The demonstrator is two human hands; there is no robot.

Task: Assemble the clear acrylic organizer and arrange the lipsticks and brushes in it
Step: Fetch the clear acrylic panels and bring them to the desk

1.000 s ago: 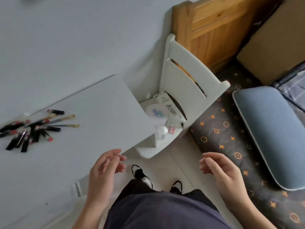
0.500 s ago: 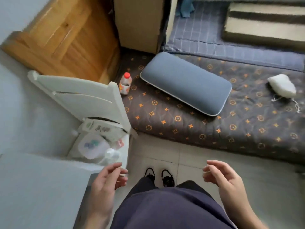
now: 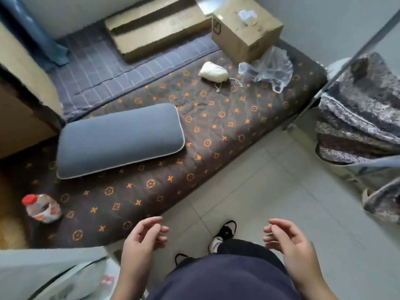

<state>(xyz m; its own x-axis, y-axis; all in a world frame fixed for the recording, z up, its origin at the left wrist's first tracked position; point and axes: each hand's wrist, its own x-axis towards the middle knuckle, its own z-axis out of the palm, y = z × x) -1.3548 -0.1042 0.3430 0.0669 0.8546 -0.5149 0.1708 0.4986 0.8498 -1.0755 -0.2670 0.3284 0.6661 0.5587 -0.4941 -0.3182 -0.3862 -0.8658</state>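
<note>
While left hand (image 3: 144, 239) idles | pillow (image 3: 120, 139) on mattress (image 3: 216, 131) | cardboard box (image 3: 246, 27) behind

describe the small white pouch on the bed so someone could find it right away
Start at the patterned brown mattress and look toward its far end, near the cardboard box. The white pouch lies there beside a crumpled clear plastic bag; only it is opaque white and trails a drawstring.

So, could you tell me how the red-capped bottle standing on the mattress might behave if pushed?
The bottle stands upright on a soft quilted mattress, so it would probably tip easily. Being round, it may then roll. It looks plastic, so likely light and unbreakable.
</note>
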